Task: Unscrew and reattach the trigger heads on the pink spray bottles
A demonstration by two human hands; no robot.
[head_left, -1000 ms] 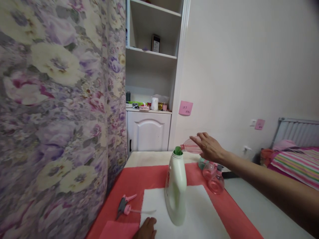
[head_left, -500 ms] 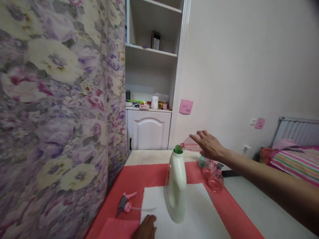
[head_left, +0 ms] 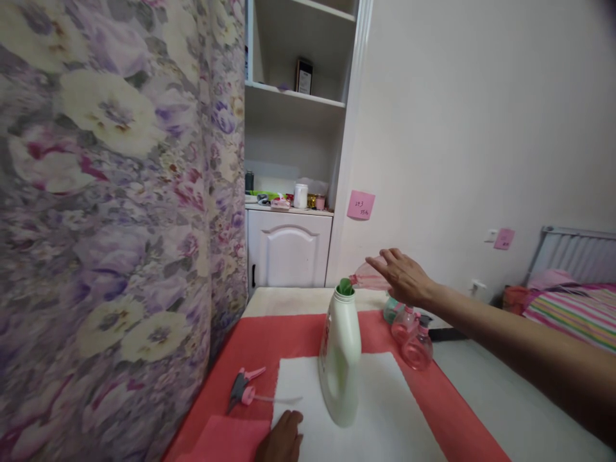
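Note:
My right hand [head_left: 402, 277] is wrapped round a clear pink spray bottle [head_left: 369, 276], tilted nearly level. The bottle's neck meets a green funnel [head_left: 344, 286] set in the mouth of a pale green detergent jug [head_left: 342, 359]. The jug stands upright on a white cloth [head_left: 385, 398]. My left hand [head_left: 282, 439] rests at the cloth's near left edge, fingers loosely apart and holding nothing. Just beyond it lies a grey and pink spray trigger head [head_left: 240, 390], its tube pointing right onto the white cloth.
Several small bottles, including a pink bottle [head_left: 418, 350] and a green bottle [head_left: 392, 309], stand at the red tablecloth's [head_left: 283, 333] right edge. A pink sheet [head_left: 231, 439] lies at the near left. A floral curtain [head_left: 120, 224] hangs left; a white cabinet [head_left: 289, 249] stands behind.
The whole view has shifted very slightly. Both hands, the tilted bottle and the jug keep the same places relative to each other.

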